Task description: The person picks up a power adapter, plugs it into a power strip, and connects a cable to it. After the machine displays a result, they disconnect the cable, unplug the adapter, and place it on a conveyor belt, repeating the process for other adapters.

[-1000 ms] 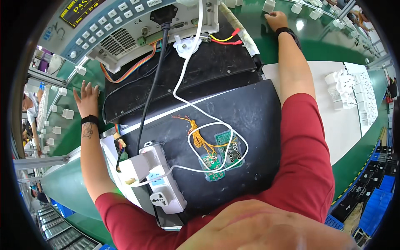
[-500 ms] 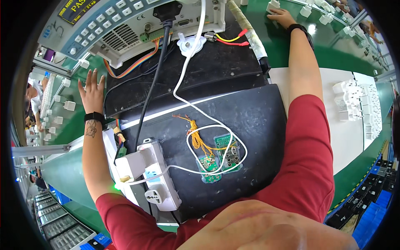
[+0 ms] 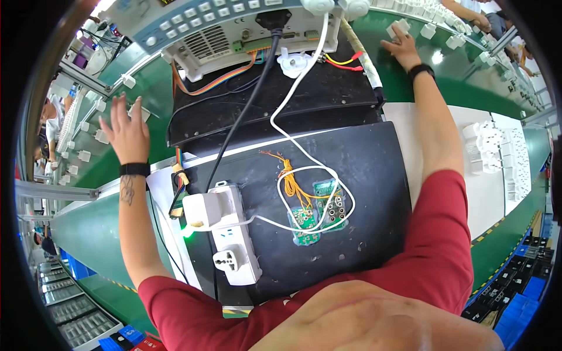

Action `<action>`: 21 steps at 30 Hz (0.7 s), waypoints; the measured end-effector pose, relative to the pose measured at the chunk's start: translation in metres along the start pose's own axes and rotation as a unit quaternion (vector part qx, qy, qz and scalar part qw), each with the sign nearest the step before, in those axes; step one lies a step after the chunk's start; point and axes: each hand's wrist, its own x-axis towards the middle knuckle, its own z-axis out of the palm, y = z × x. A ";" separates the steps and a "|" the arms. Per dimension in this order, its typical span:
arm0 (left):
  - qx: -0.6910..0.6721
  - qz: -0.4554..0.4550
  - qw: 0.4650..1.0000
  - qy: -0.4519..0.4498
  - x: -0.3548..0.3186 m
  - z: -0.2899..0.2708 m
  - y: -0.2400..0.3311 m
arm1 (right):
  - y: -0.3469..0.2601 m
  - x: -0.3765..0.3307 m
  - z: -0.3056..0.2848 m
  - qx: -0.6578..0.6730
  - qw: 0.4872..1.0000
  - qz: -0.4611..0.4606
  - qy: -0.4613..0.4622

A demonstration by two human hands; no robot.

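My left hand (image 3: 126, 131) is raised over the green surface on the left. Its fingers are spread, with nothing visible in them. A small white piece (image 3: 144, 112) shows beside the fingers, partly covered. My right hand (image 3: 404, 52) reaches to the far right, fingers outstretched and apart. Its longer fingers overlap a white adapter-like block (image 3: 397, 27); whether they press on it is unclear. Between my arms, two green circuit boards (image 3: 305, 227) with a bundle of orange wires (image 3: 288, 178) lie on a black panel (image 3: 363, 175), under a looped white cable (image 3: 349, 196).
A white power strip (image 3: 243, 257) holds a white plug-in adapter (image 3: 202, 210) beside a green glow. Ahead stands a grey test instrument (image 3: 199, 50) with a black power cord (image 3: 249, 99). White housings (image 3: 483, 146) sit at right. Other people work at both far sides.
The view has shifted, so the instrument and power strip appear farther right. My left hand's fingers have spread wider. The right hand and the white block at its fingertips appear lower and farther right.
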 end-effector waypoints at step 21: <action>-0.951 -0.020 0.306 -0.036 -0.090 -0.259 -0.012 | -0.394 -0.246 -0.103 0.092 0.755 -0.631 0.155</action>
